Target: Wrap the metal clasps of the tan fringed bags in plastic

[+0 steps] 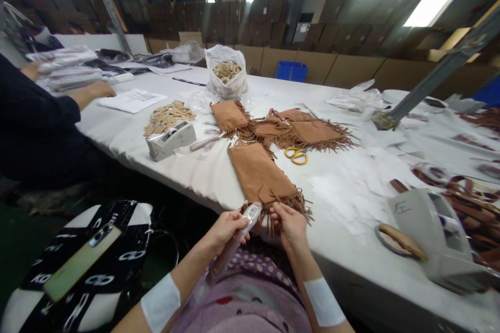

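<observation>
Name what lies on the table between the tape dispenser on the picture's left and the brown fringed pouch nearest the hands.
In the head view, slim strips, seemingly plastic-wrapped, lie on the white cloth between the tape dispenser and fringed pouch.

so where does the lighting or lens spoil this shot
Head view: glare blows out the bright white window panes at upper right; head view: the stacked brown cardboard boxes behind sit dim and soft; head view: wide-angle distortion seems to stretch the grey tape dispenser near the right edge; head view: the flat brown fringed pouch is fairly clear.
</observation>
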### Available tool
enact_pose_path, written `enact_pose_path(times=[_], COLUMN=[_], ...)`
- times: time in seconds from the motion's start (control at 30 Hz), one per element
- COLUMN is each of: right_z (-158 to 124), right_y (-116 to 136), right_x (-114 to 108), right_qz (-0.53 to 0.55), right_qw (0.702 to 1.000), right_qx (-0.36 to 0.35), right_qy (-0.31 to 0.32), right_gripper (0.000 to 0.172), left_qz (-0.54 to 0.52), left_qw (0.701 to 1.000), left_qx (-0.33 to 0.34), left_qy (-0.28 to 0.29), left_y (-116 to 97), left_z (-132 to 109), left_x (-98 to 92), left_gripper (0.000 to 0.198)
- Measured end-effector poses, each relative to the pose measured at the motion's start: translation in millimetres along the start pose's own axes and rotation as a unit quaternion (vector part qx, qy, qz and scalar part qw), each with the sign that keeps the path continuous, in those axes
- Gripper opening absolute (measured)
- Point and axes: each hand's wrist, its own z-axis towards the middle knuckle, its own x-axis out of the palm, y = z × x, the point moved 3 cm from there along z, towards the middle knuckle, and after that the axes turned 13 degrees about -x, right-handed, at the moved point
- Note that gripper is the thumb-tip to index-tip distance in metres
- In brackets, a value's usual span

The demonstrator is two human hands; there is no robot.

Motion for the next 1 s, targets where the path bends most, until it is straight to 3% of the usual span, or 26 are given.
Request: enact_pose_path(times=[0.1, 0.17, 0.23, 0.3, 0.37, 0.43, 0.53, 0.77, 0.9, 1.0], right_z=[-5, -19, -32, -44, -52, -52, -46, -43, -41, -36], right_y=[31, 42, 35, 15, -6, -22, -33, -32, -28, -26], right_x=[-38, -44, -31, -7, 15, 29, 35, 36, 40, 42], right_qz=[-0.139, -0.256, -0.290, -0.234, -0.156, -0.083, -0.023, -0.007, -0.033, -0.042], right_qw=[0.968, 0.929, 0.941, 0.965, 0.970, 0.975, 0.983, 0.984, 0.980, 0.976], right_qx=[-0.123, -0.181, -0.160, -0.078, 0.004, 0.056, 0.098, 0.115, 0.119, 0.113], right_qy=[-0.171, -0.195, -0.075, 0.090, 0.185, 0.196, 0.155, 0.132, 0.155, 0.181], right_gripper=[0.052, 0.052, 0.046, 0.043, 0.042, 0.040, 0.035, 0.032, 0.036, 0.031], left_qz=[-0.021, -0.029, -0.035, -0.038, -0.040, -0.041, -0.044, 0.045, 0.109, 0.056], left_qw=[1.000, 0.999, 0.999, 0.998, 0.998, 0.997, 0.993, 0.961, 0.949, 0.963], left_qx=[-0.011, -0.011, -0.004, 0.007, 0.018, 0.026, 0.055, 0.188, 0.220, 0.203], left_qy=[-0.010, -0.018, -0.031, -0.044, -0.051, -0.057, -0.100, -0.200, -0.195, -0.167], left_y=[4, 9, 14, 16, 18, 19, 22, 27, 25, 25], left_z=[1, 2, 4, 4, 4, 3, 2, 0, -8, -8], left_x=[-2.6, -2.6, -1.3, 0.6, 2.9, 5.1, 7.0, 10.2, 9.7, 8.5], left_gripper=[0.030, 0.027, 0.025, 0.026, 0.027, 0.029, 0.031, 0.028, 0.027, 0.030])
